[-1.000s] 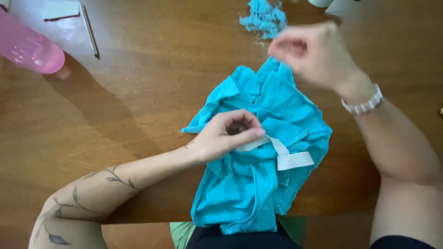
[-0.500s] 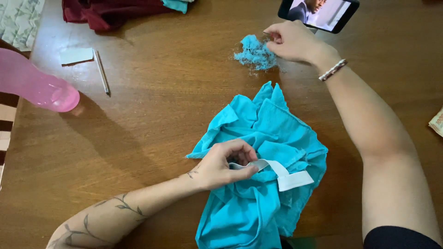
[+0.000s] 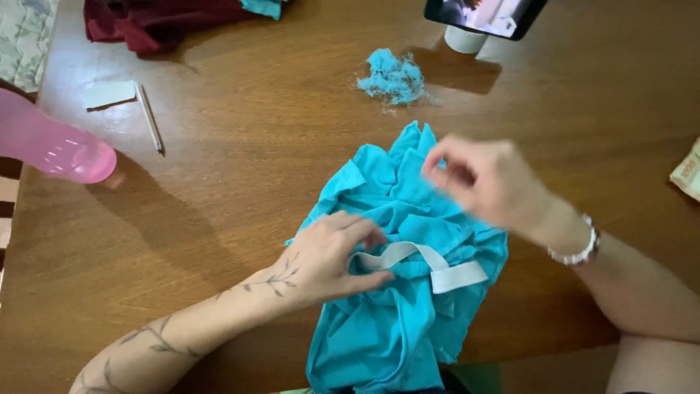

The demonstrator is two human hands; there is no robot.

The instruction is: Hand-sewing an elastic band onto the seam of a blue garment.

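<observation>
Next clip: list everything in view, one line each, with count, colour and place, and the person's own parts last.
Table: one, brown wood, fills the view.
Garment: one, turquoise, crumpled at centre.
Elastic band: one, white, on the garment.
Thread clump: one, turquoise, above the garment.
Bottle: one, pink, left edge.
Pen: one, grey, upper left.
Paper slip: one, white, beside the pen.
Dark red cloth: one, top edge.
Phone: one, propped at top.
Banknote: one, pale green, right edge.
Left hand: on the garment, pinching the band.
Right hand: blurred, above the garment.

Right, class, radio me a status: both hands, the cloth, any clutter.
Left hand pins white elastic on teal cloth. Right hand blurred above cloth, grip unclear. Thread clump lies apart.
</observation>
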